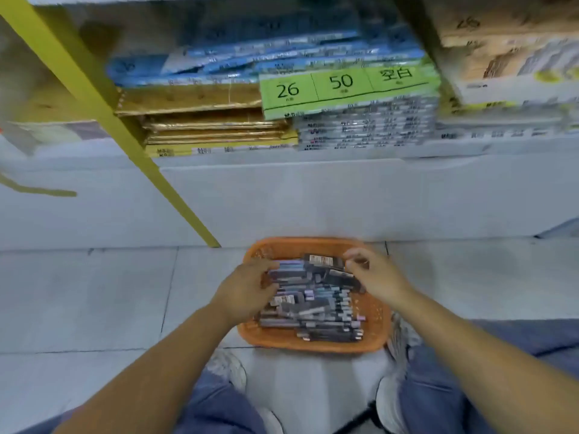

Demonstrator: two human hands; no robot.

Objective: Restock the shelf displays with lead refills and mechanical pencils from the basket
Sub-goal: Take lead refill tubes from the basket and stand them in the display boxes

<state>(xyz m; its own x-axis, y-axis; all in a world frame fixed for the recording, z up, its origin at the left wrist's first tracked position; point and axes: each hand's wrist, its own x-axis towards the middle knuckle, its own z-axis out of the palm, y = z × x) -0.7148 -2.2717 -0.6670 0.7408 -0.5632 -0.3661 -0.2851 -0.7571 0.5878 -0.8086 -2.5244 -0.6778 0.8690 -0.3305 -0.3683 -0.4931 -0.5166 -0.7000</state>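
Shop, stationery aisle, floor level. Metal shelving with yellow upright (94,98); bottom shelf (282,161) crammed with flat stacks of wrapped paper goods: blue packs (250,61), gold packs (203,120), grey packs (366,130), all with printed edge labels. Green pack label (344,86) reads 26, 50, 空白. Cardboard cartons (507,57) at shelf's right end. Orange basket (313,344) of small packs (313,305) on tiled floor (94,292).

Pale grey tiled floor (94,292) bears one orange plastic mesh basket (313,346), my white shoes (230,368) just beside its near corners.
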